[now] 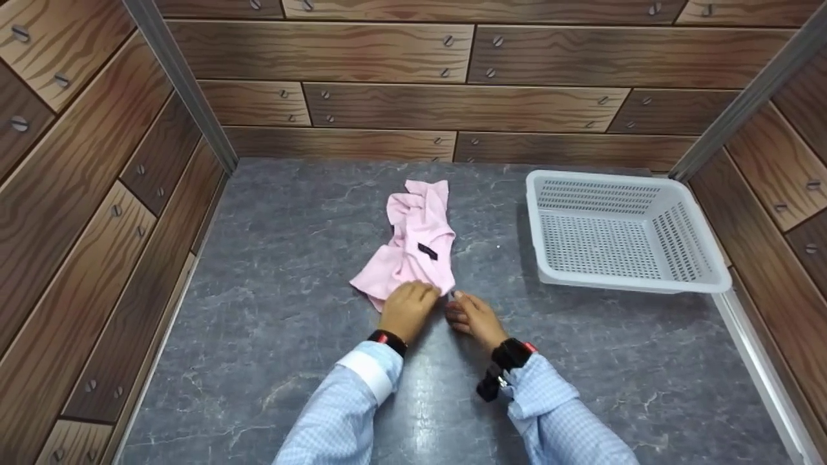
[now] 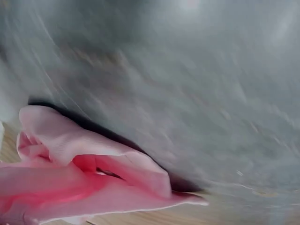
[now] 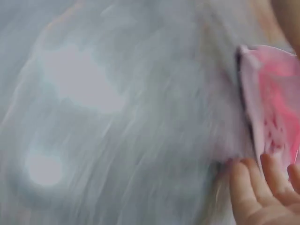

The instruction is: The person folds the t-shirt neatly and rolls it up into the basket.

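Cloth point(image 1: 418, 223) edge at left grip point(image 1: 408, 311), basket point(image 1: 636, 282) apart

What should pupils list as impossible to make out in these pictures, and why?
Left hand: head view; its knuckles hide most fingertips, so its hold is unclear.
Black tag: head view; any writing is too small.
Right hand and pink cloth: right wrist view; the right edge cuts both off.
Grey table: left wrist view; blur smears its markings.

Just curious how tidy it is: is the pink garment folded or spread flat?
Neither: the pink garment lies crumpled on the gray surface. The head view shows creases and bunched fabric along it.
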`<state>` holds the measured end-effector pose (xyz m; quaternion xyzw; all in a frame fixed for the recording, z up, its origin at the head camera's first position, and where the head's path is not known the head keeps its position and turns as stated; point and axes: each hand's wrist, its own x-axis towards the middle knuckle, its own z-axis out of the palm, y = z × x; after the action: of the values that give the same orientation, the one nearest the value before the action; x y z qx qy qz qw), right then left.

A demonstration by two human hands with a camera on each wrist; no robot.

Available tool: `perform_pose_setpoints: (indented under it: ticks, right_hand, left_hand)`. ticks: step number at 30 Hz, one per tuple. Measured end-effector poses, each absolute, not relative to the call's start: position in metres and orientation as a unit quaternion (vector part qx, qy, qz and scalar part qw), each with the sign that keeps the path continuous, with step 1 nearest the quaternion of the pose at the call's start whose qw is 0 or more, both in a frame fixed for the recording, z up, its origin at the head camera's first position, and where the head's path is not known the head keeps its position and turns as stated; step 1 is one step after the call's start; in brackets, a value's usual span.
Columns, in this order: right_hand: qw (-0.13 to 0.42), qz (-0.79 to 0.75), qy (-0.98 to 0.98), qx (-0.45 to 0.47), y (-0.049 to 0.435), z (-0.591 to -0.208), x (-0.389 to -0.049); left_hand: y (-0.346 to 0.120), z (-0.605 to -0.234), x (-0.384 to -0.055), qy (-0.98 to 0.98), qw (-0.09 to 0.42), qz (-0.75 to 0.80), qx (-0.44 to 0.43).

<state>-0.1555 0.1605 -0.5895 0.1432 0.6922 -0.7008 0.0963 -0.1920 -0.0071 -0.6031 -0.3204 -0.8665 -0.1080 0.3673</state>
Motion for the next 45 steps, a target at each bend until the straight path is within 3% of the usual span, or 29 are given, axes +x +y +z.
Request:
perform_pose_setpoints:
  ticks: [14, 25, 31, 38, 45]
  right_hand:
    - [0.061, -0.701, 0.691, 0.167, 0.142, -0.585, -0.169]
    - [0.024, -0.733, 0.666, 0.132, 0.149, -0.555, -0.179]
    - [0.012, -0.77, 0.625, 0.13, 0.155, -0.542, -0.182]
    - [0.01, -0.821, 0.558, 0.12, 0.165, -0.522, -0.183]
    - [0.005, -0.868, 0.486, 0.101, 0.179, -0.507, -0.182]
  left_hand:
    - [-0.009, -0.614, -0.186, -0.883, 0.344, -0.079, -0.31]
    - [-0.02, -0.616, -0.184, -0.949, 0.209, -0.177, -0.156]
    - [-0.022, -0.616, -0.187, -0.947, 0.184, -0.247, -0.094]
    - [-0.024, -0.625, -0.187, -0.941, 0.185, -0.266, -0.092]
    - [-0.02, -0.62, -0.183, -0.952, 0.137, -0.257, -0.092]
